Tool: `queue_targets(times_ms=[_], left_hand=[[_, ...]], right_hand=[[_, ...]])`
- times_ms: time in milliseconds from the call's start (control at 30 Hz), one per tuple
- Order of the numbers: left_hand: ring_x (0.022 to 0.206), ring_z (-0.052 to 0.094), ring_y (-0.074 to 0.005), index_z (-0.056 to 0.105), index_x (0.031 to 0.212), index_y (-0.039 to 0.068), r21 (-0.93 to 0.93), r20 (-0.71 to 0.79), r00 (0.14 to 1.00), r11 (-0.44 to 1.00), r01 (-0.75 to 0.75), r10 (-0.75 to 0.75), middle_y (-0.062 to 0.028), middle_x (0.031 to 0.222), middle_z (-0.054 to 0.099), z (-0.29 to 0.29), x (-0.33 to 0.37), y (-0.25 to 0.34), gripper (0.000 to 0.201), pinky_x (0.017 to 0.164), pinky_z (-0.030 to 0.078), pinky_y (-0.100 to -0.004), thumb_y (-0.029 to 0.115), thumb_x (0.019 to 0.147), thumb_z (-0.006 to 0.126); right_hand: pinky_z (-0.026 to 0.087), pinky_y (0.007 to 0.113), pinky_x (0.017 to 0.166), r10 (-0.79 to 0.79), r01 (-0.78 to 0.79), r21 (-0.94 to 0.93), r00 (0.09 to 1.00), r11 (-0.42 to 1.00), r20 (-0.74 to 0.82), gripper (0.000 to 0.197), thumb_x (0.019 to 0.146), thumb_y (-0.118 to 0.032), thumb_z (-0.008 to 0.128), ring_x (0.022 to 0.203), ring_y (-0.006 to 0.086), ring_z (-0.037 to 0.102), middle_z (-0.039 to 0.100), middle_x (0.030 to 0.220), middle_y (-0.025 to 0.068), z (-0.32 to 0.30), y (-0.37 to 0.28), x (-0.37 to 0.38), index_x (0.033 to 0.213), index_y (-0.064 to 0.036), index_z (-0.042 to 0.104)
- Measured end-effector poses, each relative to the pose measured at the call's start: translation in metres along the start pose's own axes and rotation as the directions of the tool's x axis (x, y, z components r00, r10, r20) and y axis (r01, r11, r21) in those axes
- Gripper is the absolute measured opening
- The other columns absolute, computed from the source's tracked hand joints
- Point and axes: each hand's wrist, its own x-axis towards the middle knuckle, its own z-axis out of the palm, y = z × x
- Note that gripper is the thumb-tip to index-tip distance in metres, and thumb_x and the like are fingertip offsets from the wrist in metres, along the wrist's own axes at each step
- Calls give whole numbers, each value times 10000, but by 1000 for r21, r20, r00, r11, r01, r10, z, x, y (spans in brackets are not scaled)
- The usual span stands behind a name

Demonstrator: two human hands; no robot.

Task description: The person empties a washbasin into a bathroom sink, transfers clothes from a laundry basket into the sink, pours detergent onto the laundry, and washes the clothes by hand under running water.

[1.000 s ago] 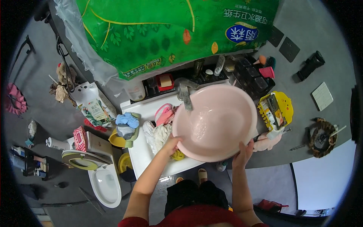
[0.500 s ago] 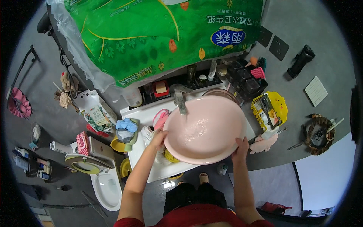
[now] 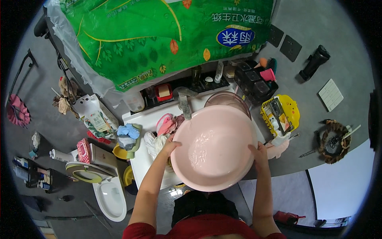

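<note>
A round pink basin (image 3: 234, 159) with a little water in it is held over the front of the white sink (image 3: 139, 169). My left hand (image 3: 170, 145) grips its left rim, fingers mostly hidden under the edge. On the right rim, my right hand (image 3: 258, 153) is closed with the thumb on top. The grey faucet (image 3: 184, 105) stands just beyond the basin's far rim. Left of the basin, pink cloth (image 3: 166, 124) and white cloth (image 3: 153, 143) lie in the sink. A second, translucent basin (image 3: 229, 98) shows partly behind the pink one.
A big green toilet-paper pack (image 3: 131, 47) hangs over the back shelf. Blue and grey cloths (image 3: 128, 135) lie at the sink's left edge. A yellow basket (image 3: 292, 113) and black organizer (image 3: 254, 81) are at the right. A toilet (image 3: 111, 199) stands lower left.
The pink basin has moved toward me, away from the faucet, with both hands still on its rim. More of the translucent basin and the pink cloth now shows.
</note>
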Motion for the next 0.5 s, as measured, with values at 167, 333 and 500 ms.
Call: queue_targets(times_ms=[167, 333, 500], left_hand=[[792, 590, -180, 507, 1128, 22, 155, -115, 987, 984, -90, 109, -92, 899, 608, 5, 29, -11, 425, 703, 483, -295, 196, 762, 637], [747, 569, -138, 537, 1063, 41, 422, -277, 953, 907, 10, 119, -68, 851, 605, 8, 20, -37, 340, 667, 469, -266, 276, 820, 570], [675, 520, -76, 574, 1009, 90, 19, -126, 981, 988, 151, -148, -3, 804, 581, 55, -2, -62, 240, 609, 435, -216, 261, 844, 541]], right_hand=[[455, 242, 623, -2, 3, 153, 1000, 988, -6, 185, 721, -40, 518, 684, 135, 560, 570, 804, 50, 23, -6, -11, 891, 28, 543], [407, 242, 668, -274, 270, -45, 955, 962, -113, 154, 732, -33, 541, 724, 106, 487, 542, 809, 41, 69, -5, -49, 867, 34, 508], [367, 186, 507, -469, 382, -384, 868, 841, -163, 128, 739, -22, 588, 579, 41, 448, 508, 648, 5, 84, 16, -65, 720, -12, 462]])
